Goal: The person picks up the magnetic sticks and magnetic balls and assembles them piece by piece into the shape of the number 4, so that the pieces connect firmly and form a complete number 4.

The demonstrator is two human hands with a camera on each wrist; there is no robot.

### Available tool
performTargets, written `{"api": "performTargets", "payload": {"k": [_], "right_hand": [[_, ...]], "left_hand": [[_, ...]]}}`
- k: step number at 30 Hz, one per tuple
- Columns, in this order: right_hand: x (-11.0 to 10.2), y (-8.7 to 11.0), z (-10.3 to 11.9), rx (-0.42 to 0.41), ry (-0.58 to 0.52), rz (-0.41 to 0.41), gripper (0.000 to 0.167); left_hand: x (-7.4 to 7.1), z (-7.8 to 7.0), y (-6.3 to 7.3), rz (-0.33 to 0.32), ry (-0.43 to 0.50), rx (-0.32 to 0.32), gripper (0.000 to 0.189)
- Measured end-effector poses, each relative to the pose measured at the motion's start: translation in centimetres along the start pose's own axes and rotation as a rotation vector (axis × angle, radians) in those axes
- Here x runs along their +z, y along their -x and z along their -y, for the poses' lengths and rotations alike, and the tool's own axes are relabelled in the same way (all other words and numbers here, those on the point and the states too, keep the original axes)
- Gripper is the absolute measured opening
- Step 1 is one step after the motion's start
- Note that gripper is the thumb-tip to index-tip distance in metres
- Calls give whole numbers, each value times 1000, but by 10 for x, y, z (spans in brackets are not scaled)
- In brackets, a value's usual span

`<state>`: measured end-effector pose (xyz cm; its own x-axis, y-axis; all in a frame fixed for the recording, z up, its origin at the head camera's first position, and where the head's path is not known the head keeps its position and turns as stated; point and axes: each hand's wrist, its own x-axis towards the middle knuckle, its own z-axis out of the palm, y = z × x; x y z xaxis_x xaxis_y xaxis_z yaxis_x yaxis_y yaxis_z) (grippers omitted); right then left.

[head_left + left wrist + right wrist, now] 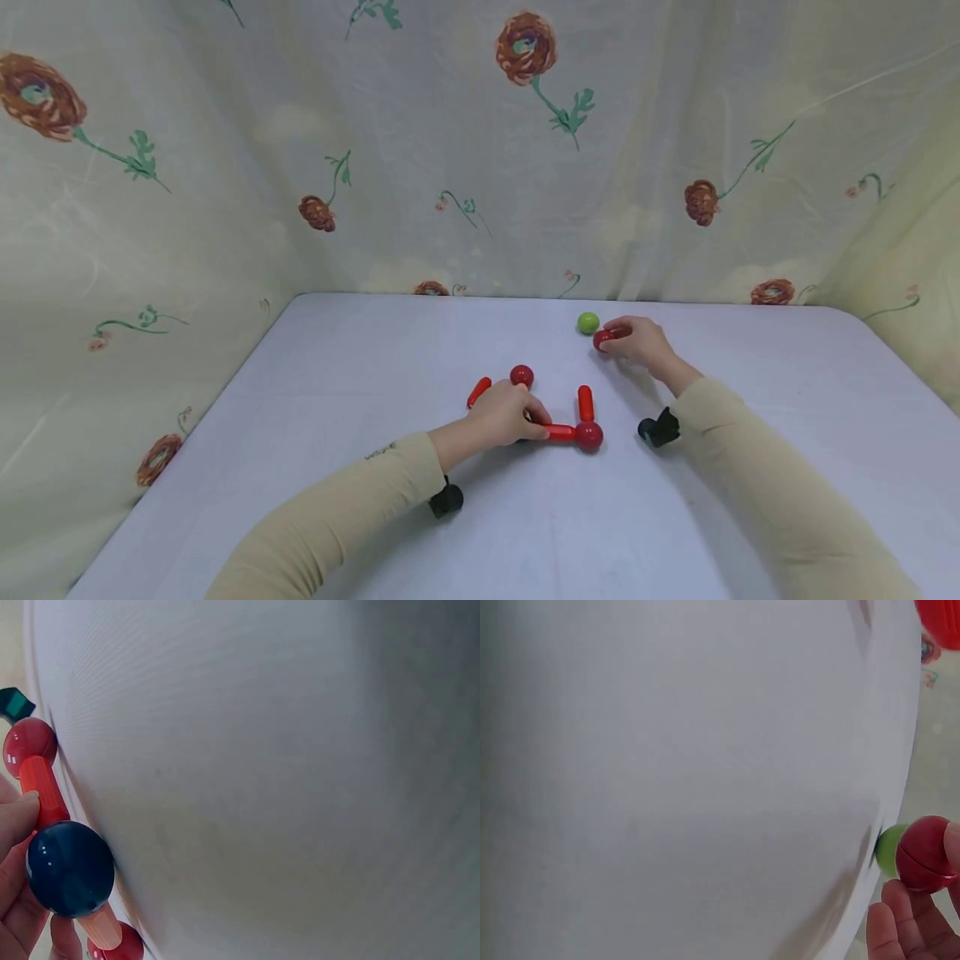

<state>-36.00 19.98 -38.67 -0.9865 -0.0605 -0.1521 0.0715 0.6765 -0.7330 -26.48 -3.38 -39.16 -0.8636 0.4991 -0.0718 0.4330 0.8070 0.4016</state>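
My left hand grips a ball-and-rod toy frame at a red rod, thumb against it. That rod runs between a dark blue ball and a red ball, from which another red rod stands out. Beyond the blue ball, a lighter orange-red rod leads to a second red ball. Left of it, a red rod is partly hidden by the hand. Farther back, my right hand pinches a loose red ball between thumb and fingers.
A green ball sits near the table's far edge, close behind the held red ball. The white-covered table meets a flower-patterned curtain at the back and sides. Black wrist cameras hang beneath both sleeves.
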Motion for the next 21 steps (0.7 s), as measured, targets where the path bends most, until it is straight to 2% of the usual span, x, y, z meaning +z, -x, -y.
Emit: {"api": "performTargets", "payload": {"k": [21], "right_hand": [[10, 28, 7, -70, 20, 65, 47]], "left_hand": [[-2, 0, 1, 5, 8, 3, 18]]}}
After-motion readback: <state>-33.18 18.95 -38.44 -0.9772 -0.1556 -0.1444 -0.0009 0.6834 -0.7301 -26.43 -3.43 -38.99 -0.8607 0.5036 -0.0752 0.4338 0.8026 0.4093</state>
